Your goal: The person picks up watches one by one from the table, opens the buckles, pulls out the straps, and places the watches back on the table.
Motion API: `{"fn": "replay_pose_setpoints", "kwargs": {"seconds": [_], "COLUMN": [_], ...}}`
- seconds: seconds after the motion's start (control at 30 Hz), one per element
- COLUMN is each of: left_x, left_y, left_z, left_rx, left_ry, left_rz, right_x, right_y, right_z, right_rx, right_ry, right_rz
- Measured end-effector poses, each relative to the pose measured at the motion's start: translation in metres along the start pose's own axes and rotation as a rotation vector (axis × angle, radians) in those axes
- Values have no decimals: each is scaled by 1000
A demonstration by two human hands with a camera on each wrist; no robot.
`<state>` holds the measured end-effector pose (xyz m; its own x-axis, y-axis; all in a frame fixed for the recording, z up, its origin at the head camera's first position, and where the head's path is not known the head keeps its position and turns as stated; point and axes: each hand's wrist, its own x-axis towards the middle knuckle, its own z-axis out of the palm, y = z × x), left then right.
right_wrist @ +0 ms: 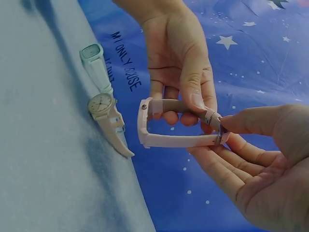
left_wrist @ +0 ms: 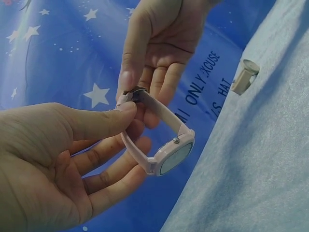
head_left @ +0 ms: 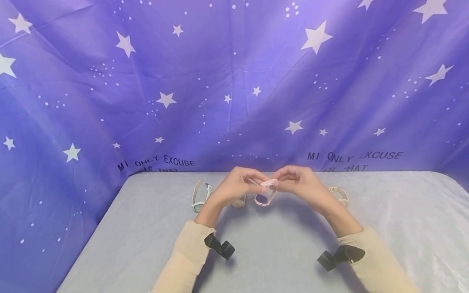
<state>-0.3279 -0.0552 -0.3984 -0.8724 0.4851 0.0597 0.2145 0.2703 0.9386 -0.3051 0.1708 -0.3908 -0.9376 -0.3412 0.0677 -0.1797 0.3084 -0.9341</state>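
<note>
A pink watch (head_left: 264, 198) is held up between both hands, its strap closed in a loop with the case hanging lower. The left hand (head_left: 238, 183) pinches the strap beside the buckle, thumb on top, as the left wrist view shows on the watch (left_wrist: 175, 155). The right hand (head_left: 303, 185) pinches the buckle end between thumb and fingers. In the right wrist view the strap's two ends overlap at the buckle (right_wrist: 222, 133), partly hidden by the fingertips.
A pale green watch (head_left: 198, 204) lies on the grey cloth-covered table (head_left: 275, 267) at the left. A beige round-faced watch (right_wrist: 101, 105) lies beside it, partly behind the left hand in the head view. A cream watch (head_left: 340, 195) is at the right. Behind hangs a purple star-patterned curtain (head_left: 207, 72).
</note>
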Motion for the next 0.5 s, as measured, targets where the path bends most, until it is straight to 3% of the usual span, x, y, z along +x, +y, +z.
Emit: {"fn": "replay_pose_setpoints", "kwargs": {"seconds": [0.23,0.5], "left_x": [0,1], "left_y": [-1,-4], "left_z": [1,1], "left_rx": [22,37], "left_ry": [-4,1], "left_rz": [23,38], "right_x": [-1,-2], "right_y": [-1,-2], "right_z": [3,4], "right_rx": [-107,-136], "right_ry": [50,61], "right_rz": [-47,-36]}}
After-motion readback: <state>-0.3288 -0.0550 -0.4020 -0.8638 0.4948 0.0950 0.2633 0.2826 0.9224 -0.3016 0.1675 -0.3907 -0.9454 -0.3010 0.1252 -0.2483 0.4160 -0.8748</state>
